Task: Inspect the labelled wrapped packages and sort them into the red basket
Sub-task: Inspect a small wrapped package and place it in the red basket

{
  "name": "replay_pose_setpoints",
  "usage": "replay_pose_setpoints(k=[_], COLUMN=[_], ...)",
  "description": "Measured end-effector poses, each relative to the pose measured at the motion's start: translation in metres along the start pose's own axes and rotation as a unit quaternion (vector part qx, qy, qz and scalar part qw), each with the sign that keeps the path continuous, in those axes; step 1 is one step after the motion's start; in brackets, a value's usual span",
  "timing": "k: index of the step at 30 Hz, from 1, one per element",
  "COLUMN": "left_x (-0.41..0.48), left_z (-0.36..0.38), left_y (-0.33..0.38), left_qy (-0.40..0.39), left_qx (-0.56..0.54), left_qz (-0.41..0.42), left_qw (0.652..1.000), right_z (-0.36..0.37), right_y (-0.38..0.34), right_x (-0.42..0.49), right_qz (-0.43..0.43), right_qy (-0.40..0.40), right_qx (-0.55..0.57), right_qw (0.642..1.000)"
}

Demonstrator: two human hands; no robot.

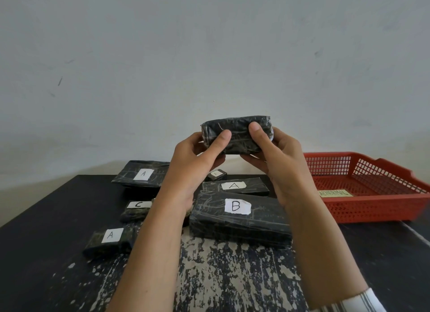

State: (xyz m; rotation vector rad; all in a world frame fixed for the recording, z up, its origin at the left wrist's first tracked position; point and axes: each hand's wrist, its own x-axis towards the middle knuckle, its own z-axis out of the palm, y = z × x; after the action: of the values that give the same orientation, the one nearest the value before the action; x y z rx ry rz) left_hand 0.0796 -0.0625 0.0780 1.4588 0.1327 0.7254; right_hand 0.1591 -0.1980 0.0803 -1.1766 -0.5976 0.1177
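Aloft between left hand [193, 159] and right hand [280, 163], crinkly black-wrapped block [239, 137]

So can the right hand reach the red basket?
Probably yes: the basket sits just right of the right hand with nothing between them, though that hand grips a package.

black wrapped package [237, 135]: aloft, level, 12 o'clock | B package [239, 218]: flat, centre | red mesh basket [372, 188]: upright, 3 o'clock

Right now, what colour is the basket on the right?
The basket is red mesh, seen best in the head view.
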Motion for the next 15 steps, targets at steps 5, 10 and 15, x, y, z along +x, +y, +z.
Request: replay_pose_setpoints(k=[5,10,15], left_x=[0.0028,0.0038,0.0017], left_z=[-0.0025,-0.0063,-0.0079], left_y=[-0.003,-0.0021,0.0002], left_qy=[0.031,0.042,0.014], left_qx=[0.011,0.006,0.009], left_qz=[0.008,0.001,-0.01], left_qw=[0.999,0.999,1.0], right_z=[-0.0008,-0.0063,-0.0092], right_y=[-0.0004,-0.0021,0.0008], right_x=[0.0002,0.0006,0.0044], right_qz=[0.008,0.019,0.011], right_qy=[-0.031,-0.065,-0.053], right_qx=[-0.007,-0.009,-0.013], right_qw=[0.999,0.998,0.998])
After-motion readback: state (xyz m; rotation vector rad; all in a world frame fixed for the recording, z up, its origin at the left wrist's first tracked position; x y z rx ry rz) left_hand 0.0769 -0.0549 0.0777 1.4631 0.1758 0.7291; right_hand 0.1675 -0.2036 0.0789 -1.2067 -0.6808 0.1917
